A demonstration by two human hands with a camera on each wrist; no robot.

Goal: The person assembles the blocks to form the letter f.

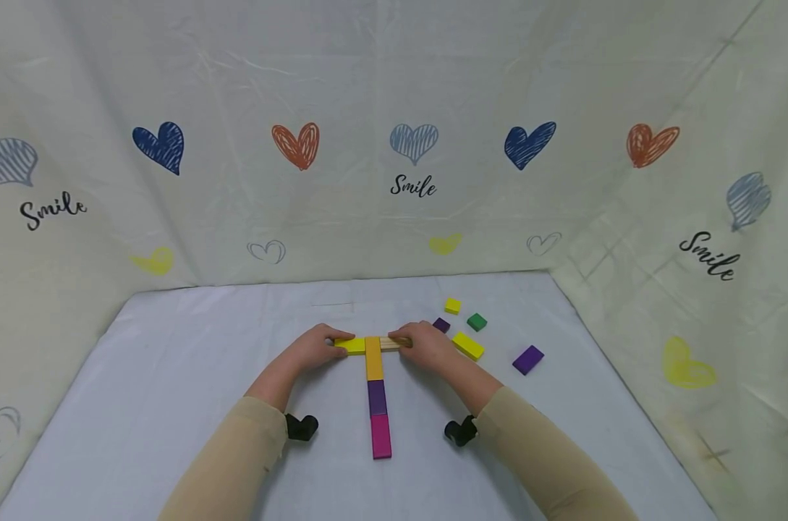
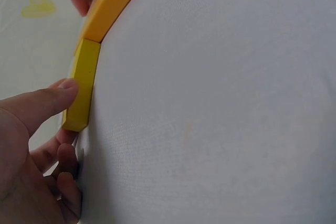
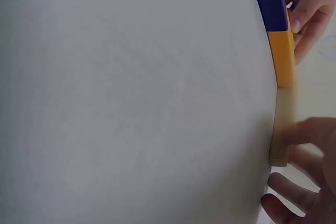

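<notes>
White-clothed surface point(image 1: 192, 347) below left hand point(image 1: 314, 347) and right hand point(image 1: 429, 344). Between the hands, an orange block point(image 1: 374, 359); nearer than them, in line, a magenta block point(image 1: 381, 436) and purple block point(image 1: 377, 397). Pinched in the left — yellow block point(image 1: 354, 347); in the right — plain wooden block point(image 1: 387, 345), against the orange. Beyond the right, a small green block point(image 1: 477, 321).

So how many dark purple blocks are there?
3 dark purple blocks: one between the orange block and magenta block, one beside the right hand, one farthest right. More may be hidden.

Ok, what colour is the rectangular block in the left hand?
Yellow: the rectangular block in the left hand shows best in the left wrist view.
</notes>
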